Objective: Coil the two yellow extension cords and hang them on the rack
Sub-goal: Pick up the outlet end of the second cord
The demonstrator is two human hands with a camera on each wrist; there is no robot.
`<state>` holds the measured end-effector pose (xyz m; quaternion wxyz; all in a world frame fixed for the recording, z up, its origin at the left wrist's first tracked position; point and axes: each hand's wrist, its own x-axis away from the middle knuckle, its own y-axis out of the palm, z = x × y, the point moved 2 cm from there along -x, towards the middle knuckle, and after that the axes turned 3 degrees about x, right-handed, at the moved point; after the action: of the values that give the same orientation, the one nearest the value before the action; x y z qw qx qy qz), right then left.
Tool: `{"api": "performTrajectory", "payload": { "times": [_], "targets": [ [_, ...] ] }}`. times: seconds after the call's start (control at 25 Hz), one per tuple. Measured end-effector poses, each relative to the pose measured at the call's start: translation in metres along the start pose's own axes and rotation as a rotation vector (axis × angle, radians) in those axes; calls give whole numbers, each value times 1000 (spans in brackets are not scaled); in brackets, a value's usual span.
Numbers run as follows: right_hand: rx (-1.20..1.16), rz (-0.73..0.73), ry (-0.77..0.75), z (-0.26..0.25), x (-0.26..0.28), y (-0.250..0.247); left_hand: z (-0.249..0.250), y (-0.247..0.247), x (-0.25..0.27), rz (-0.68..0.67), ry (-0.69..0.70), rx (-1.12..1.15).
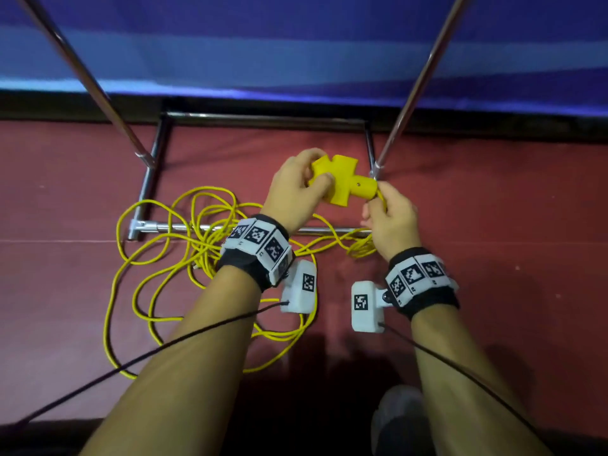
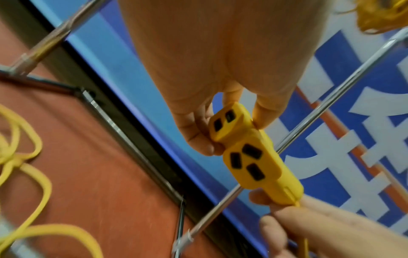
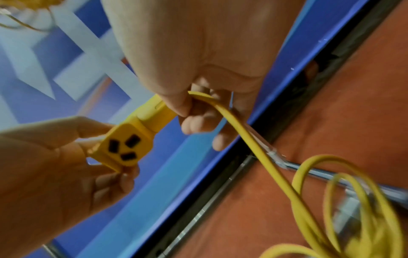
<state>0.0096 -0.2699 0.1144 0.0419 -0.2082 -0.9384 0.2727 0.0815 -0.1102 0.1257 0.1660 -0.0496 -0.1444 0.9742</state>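
A yellow extension cord (image 1: 171,255) lies in a loose tangle on the red floor, across the rack's base bar (image 1: 184,228). Its cross-shaped yellow socket head (image 1: 342,181) (image 2: 249,157) (image 3: 128,144) is lifted above the floor. My left hand (image 1: 297,185) (image 2: 198,132) grips one arm of the socket head with thumb and fingers. My right hand (image 1: 388,212) (image 3: 198,111) pinches the cord (image 3: 243,132) just where it leaves the socket's neck. A second bundle of yellow cord (image 2: 379,15) shows blurred at the top of the left wrist view.
The chrome rack's two slanting poles (image 1: 424,77) (image 1: 82,77) rise from a dark base frame (image 1: 263,116) on the red floor. A blue banner wall (image 1: 296,44) stands behind. Black sensor wires trail from my wrists. A grey shoe (image 1: 401,419) is below my right arm.
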Motion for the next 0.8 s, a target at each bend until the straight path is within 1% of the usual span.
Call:
{"api": "performTrajectory", "payload": {
  "times": [0.12, 0.2, 0.32, 0.36, 0.44, 0.52, 0.56, 0.6, 0.64, 0.68, 0.72, 0.76, 0.8],
  "targets": [
    [98, 69, -179, -72, -11, -25, 60, -37, 6, 69, 90, -177],
    [151, 58, -270, -111, -14, -37, 93, -55, 13, 89, 188, -297],
    [223, 0, -413, -167, -6, -48, 142, -76, 26, 83, 354, -490],
    [219, -21, -460, -185, -1, -52, 159, -83, 29, 81, 365, -530],
    [168, -30, -536, -215, 10, -58, 185, -93, 38, 142, 363, -542],
    [79, -71, -545, -233, 17, -62, 196, -106, 45, 213, 364, -468],
    [57, -106, -522, -234, 17, -62, 197, -113, 48, 244, 359, -400],
    [50, -166, -483, -231, 16, -61, 199, -120, 53, 291, 346, -265],
    [82, -243, -429, -221, 15, -60, 199, -127, 59, 344, 321, -54],
    [166, -318, -398, -208, 15, -56, 199, -135, 63, 407, 302, 137],
    [263, -390, -384, -195, 15, -52, 197, -144, 66, 475, 284, 248],
    [333, -438, -380, -185, 17, -46, 193, -152, 67, 508, 258, 276],
    [316, -464, -376, -180, 19, -38, 189, -157, 66, 498, 240, 274]
  ]
}}
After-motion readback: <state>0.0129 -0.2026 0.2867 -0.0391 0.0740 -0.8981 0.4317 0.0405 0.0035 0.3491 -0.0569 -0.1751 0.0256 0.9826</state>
